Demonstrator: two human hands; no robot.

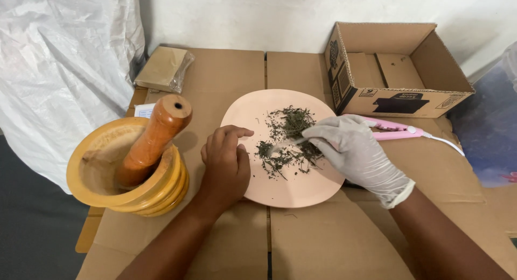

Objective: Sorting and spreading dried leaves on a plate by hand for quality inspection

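A pale pink round plate (253, 115) lies on cardboard, with a scatter of dried green herbs (288, 137) across its middle. My left hand (225, 164), bare, rests curled on the plate's left rim and holds nothing. My right hand (355, 150) wears a white glove and grips a small slim tool (284, 146), its tip touching the herbs. A wooden mortar (97, 177) with a brown pestle (153, 140) leaning in it stands to the left of my left hand.
An open cardboard box (396, 70) stands at the back right. A pink corded device (396, 132) lies behind my right hand. A flat wrapped brown packet (164, 68) sits at the back left, beside white plastic sheeting (64, 70).
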